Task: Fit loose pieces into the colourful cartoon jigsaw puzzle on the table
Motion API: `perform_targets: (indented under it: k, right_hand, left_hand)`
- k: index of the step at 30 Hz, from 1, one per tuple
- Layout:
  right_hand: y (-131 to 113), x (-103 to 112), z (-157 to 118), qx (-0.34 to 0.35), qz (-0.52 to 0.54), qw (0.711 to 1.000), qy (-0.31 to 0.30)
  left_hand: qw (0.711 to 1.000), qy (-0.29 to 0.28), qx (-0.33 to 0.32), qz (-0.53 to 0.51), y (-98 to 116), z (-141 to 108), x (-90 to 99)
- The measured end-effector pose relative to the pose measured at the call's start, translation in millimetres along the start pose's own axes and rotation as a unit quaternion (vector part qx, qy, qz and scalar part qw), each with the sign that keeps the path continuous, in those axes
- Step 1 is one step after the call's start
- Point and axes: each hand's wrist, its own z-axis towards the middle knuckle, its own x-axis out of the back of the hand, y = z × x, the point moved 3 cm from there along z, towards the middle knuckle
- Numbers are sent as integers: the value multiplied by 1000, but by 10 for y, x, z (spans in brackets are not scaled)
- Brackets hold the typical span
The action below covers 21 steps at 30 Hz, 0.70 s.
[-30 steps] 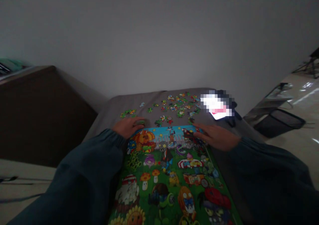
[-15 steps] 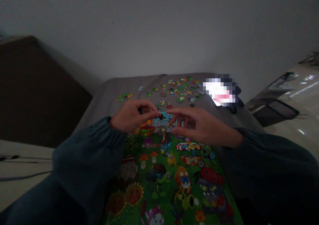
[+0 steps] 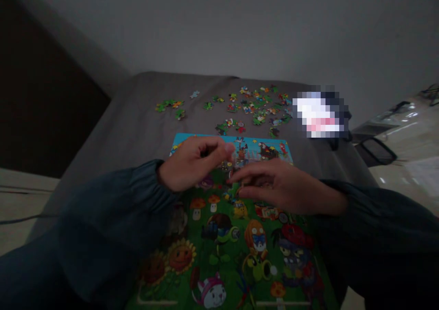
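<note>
A green picture board [image 3: 219, 218] with cartoon plants and figures lies lengthwise before me, its far edge sky blue. Over its upper left part is my left hand [image 3: 195, 161], thumb and fingers pressed together; whatever they hold, if anything, is hidden. My right hand [image 3: 279, 184] hovers over the upper right part, thumb and fingers apart, with nothing visible between them. Beyond the board, loose puzzle pieces [image 3: 259, 116] are scattered on the grey cloth, with a smaller cluster [image 3: 168, 105] to the left.
Grey cloth [image 3: 130, 113] covers the surface under the board. At the far right lies a bright, pixelated object [image 3: 318, 113]. A plain wall [image 3: 219, 31] rises behind. Beyond the right edge, a black-framed item [image 3: 379, 151] rests on a shiny surface.
The view has tilted down, showing more of the board's blue far edge. The dark piece seen at my left fingertips is no longer visible. My right hand sits slightly lower, nearer the board's middle.
</note>
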Motion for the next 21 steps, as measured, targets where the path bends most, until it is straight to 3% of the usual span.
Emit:
perform_targets:
  k: [3,7,14,16,19,21]
  right_hand:
    - [-26,-84,-19,6,-32,999,-42]
    - [22,-198,-28,-11,-10,997,-76]
    - [117,-299,-21,-41,102,987,-118]
    - [86,-283,-26,-34,79,991,-106]
    - [-21,-266,-51,70,-86,990,-84]
    - [-93,-301,-90,178,-219,955,-93]
  left_hand:
    - [986,43,86,-133,-106,66,46]
    - [946,3,180,-269,-198,108,0]
    - [920,-17,196,-338,-197,106,-12]
    - [922,-15,186,-340,-201,109,-15]
    - [927,2,170,-335,-200,112,-14]
    - [927,15,163,-336,-191,111,-11]
